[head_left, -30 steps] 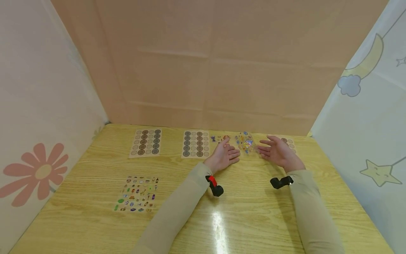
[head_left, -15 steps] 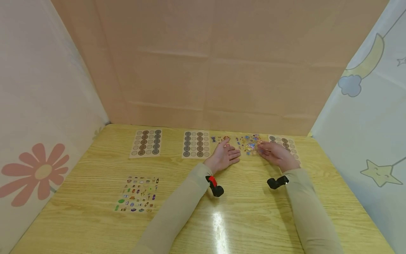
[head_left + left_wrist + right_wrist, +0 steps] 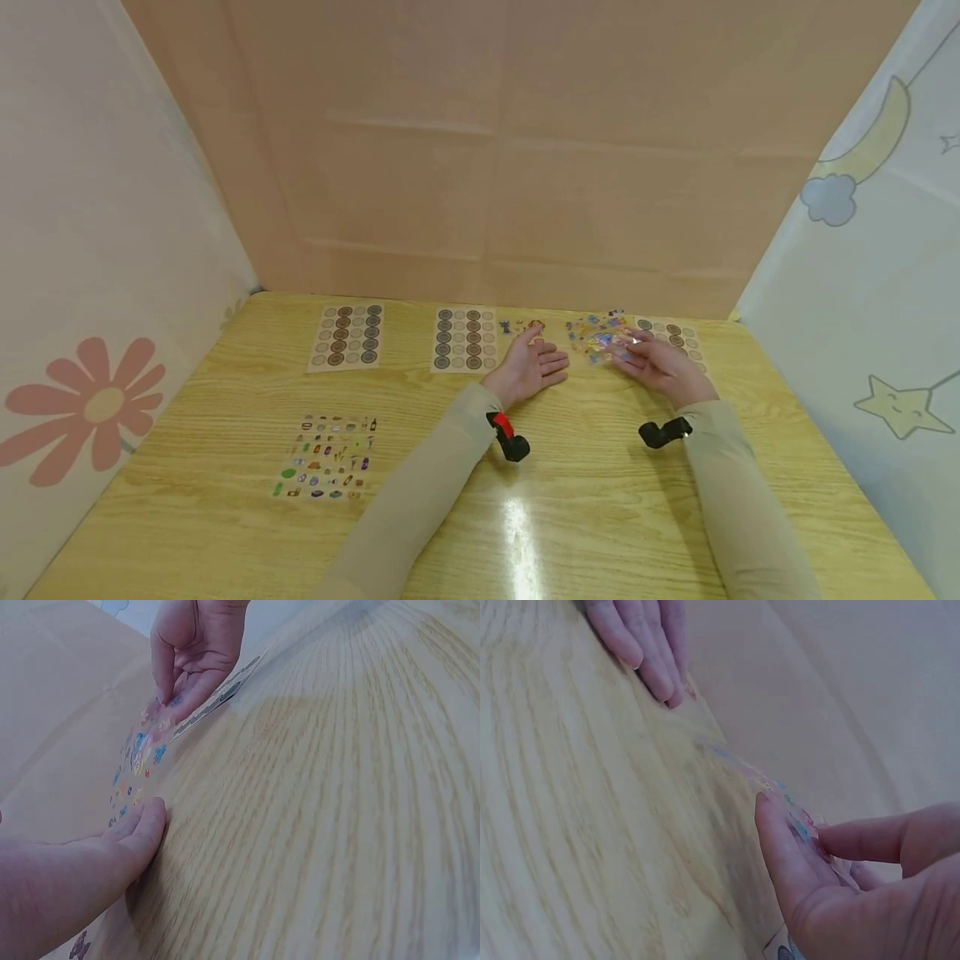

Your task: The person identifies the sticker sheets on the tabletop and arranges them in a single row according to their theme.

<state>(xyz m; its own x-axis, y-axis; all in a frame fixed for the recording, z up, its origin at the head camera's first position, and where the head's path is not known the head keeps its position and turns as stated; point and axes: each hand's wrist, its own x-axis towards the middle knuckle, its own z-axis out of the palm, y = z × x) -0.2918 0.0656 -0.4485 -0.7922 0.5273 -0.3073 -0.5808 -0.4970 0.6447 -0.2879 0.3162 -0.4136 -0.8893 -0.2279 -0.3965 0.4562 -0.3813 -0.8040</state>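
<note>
A clear sticker sheet [image 3: 592,337] with small colourful figures lies at the back of the table, right of centre. My right hand [image 3: 663,367] pinches its right edge between thumb and fingers. In the right wrist view the sheet [image 3: 799,817] bends upward off the table into that grip. My left hand [image 3: 528,367] rests on its side with straight fingers, palm toward the sheet. Part of another clear sticker sheet [image 3: 507,327] shows behind the left hand, which hides the rest.
Cards with rows of brown and grey circles lie along the back: one at left [image 3: 347,337], one at centre [image 3: 463,340], one at right [image 3: 678,337]. A clear sheet of small stickers [image 3: 326,458] lies front left. A tan backdrop [image 3: 487,167] stands behind the table.
My right hand has gone from loose fingers beside the sticker sheet to pinching its right edge. The sheet has shifted slightly right and its edge has lifted. The left hand has stayed put.
</note>
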